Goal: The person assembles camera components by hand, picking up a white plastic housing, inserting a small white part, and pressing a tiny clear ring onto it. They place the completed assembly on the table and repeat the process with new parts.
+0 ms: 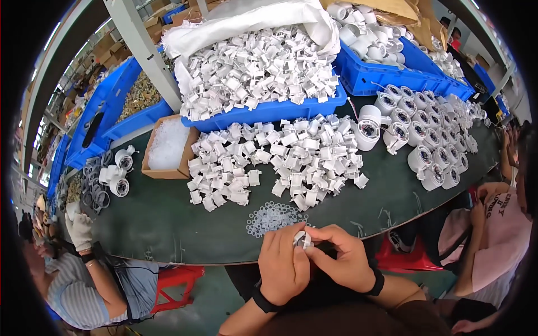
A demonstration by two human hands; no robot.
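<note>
Close to the table's front edge, my left hand (284,263) and my right hand (343,256) meet around a small white plastic bracket (303,240). Fingers of both hands pinch it, and they hide part of it. Just beyond my left fingertips lies a flat pile of small translucent rings (272,218). Farther back, two heaps of similar white plastic brackets (319,159) spread over the dark green table (224,232). I cannot make out whether a ring is on the held bracket.
A blue bin (269,113) full of white brackets stands behind the heaps. A cardboard box (168,173) with clear bits is to its left. Rows of white round housings (426,126) fill the right side. A gloved co-worker's hand (79,229) is at the left; another person sits right.
</note>
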